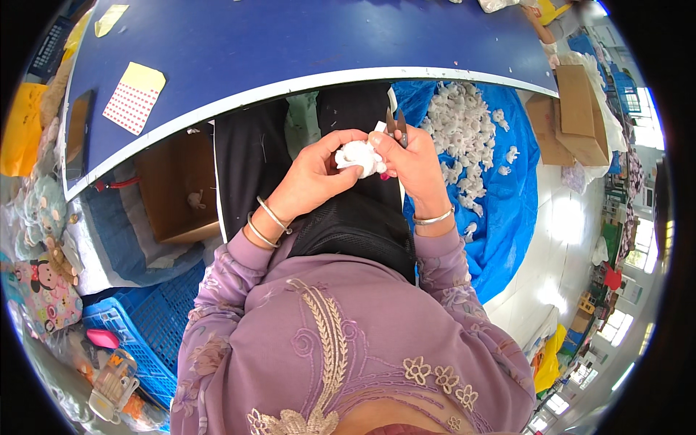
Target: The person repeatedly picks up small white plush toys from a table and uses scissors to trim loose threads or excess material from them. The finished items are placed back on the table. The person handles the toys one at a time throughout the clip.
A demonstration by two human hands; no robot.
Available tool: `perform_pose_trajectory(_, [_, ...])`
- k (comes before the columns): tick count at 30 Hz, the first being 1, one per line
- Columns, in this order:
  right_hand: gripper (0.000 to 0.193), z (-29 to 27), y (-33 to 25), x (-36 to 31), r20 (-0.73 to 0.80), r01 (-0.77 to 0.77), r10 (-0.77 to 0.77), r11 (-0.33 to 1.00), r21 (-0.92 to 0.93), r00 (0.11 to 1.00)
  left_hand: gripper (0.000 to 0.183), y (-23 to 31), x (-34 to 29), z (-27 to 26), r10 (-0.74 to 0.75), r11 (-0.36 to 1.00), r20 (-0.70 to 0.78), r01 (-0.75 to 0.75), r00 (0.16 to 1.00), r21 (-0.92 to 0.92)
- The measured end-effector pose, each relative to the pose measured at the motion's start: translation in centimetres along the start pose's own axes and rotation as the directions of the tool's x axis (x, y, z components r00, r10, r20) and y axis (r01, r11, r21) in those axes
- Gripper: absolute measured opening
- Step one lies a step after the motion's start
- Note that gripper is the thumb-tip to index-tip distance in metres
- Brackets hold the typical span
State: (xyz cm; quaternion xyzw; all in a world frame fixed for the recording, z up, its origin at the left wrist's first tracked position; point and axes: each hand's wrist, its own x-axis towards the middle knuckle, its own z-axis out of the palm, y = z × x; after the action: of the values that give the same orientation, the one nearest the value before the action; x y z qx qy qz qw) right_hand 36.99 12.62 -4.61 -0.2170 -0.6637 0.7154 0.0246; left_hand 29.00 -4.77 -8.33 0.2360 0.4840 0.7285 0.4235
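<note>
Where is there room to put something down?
On the blue table, right of the dotted card and beyond the white edge. Also the pale floor right of the blue sheet, near the cardboard box. Crowded: the heap of white toys and around the blue crate.

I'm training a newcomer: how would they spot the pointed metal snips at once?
Find the large, white-edged blue tabletop. Below it in the picture, the person's right hand holds the pointed metal snips beside a small white plush piece. Unlike that rounded piece, the snips are dark, with two blades spread apart.
</note>
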Motion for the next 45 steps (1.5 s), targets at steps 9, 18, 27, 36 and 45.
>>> perform_pose_trajectory(9, [0.019,1.5,-0.6,0.3,-0.242,0.199,-0.245,0.960,-0.199,0.939,0.051,0.1,0.1,0.0,-0.049,0.999,-0.089,0.048,0.995,-0.010])
perform_pose_trajectory(18, [0.017,2.9,-0.5,-0.6,-0.134,0.280,-0.388,0.826,-0.489,0.912,0.042,-0.5,0.3,1.1,0.111,0.993,-0.241,-0.098,0.964,0.066])
perform_pose_trajectory(27, [0.016,1.9,0.7,-0.3,-0.150,0.216,-0.225,0.974,-0.072,0.963,0.042,-0.4,0.2,1.0,0.054,0.997,-0.224,-0.066,0.973,-0.048])
perform_pose_trajectory(36, [0.019,1.9,0.5,-0.4,-0.129,0.124,-0.097,0.969,0.215,0.987,0.041,-1.1,0.6,0.3,0.037,0.996,-0.152,-0.048,0.988,-0.074])
perform_pose_trajectory(45, [0.025,-11.3,-5.1,0.7,-0.530,0.145,-0.579,0.748,-0.648,0.620,0.040,5.0,1.1,-2.6,0.202,0.967,-0.061,-0.189,0.977,0.169])
